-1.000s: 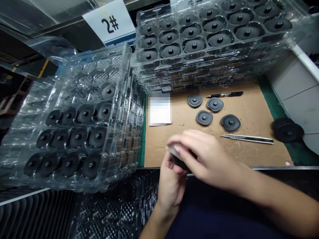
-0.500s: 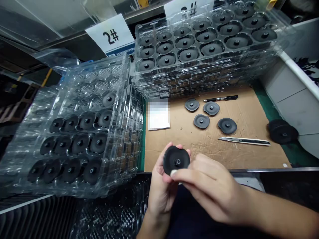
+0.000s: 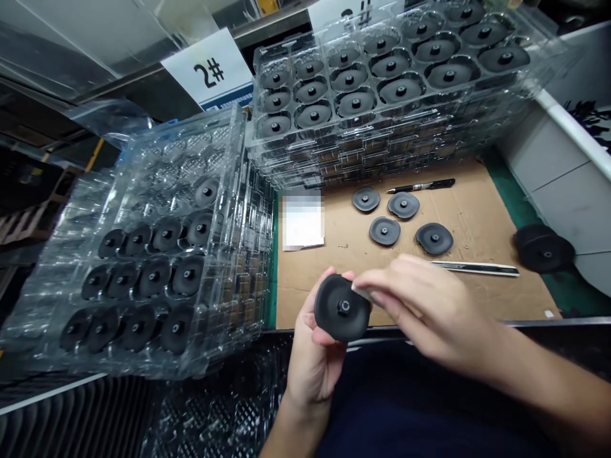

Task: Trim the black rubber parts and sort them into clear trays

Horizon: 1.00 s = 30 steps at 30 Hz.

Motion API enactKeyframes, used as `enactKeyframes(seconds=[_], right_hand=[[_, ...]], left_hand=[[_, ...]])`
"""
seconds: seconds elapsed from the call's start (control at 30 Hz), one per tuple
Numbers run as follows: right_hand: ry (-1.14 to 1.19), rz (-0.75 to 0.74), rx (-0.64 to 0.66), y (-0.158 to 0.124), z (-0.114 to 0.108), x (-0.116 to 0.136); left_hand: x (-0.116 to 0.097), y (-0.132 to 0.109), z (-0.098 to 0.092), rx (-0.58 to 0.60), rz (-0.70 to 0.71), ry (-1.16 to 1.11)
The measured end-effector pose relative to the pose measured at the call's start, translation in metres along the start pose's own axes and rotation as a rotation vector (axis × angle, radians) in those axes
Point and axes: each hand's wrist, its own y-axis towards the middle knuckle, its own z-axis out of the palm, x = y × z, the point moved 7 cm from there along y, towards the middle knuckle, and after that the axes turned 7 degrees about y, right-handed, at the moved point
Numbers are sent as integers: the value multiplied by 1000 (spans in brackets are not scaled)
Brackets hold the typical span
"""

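On the green worktop (image 3: pixel 503 184), perhaps matted, cardboard (image 3: pixel 408 235) bears discs (image 3: pixel 384 231).

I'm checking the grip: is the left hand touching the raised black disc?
Touching. The head view shows the left hand gripping the raised black disc by its edge.

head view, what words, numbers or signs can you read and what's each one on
"2#" on the left sign
"#" on the right sign; the digit before it is unclear
Print on the left sign's blue strip: too small to read
Paper: blurred, unreadable
Pen: any marks too small to read
Held disc: no readable text
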Motion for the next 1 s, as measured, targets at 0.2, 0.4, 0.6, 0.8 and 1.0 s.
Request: enactKeyframes(seconds=[0.2,0.4,0.6,0.8,1.0], right_hand=[[64,46,63,-6,3,-3],[2,57,-34,-2,-2,-11],[355,217,105,-28,6,-4],[305,625,-266,-57,-12,-68],[179,382,-282,-24,-20,-37]], left_hand=[[9,1,4,9,-82,-19],[9,0,-3,-16,-69,17],[7,0,1,22,-89,-29],[4,5,2,-23,-81,9],[12,3,2,-23,-73,42]])
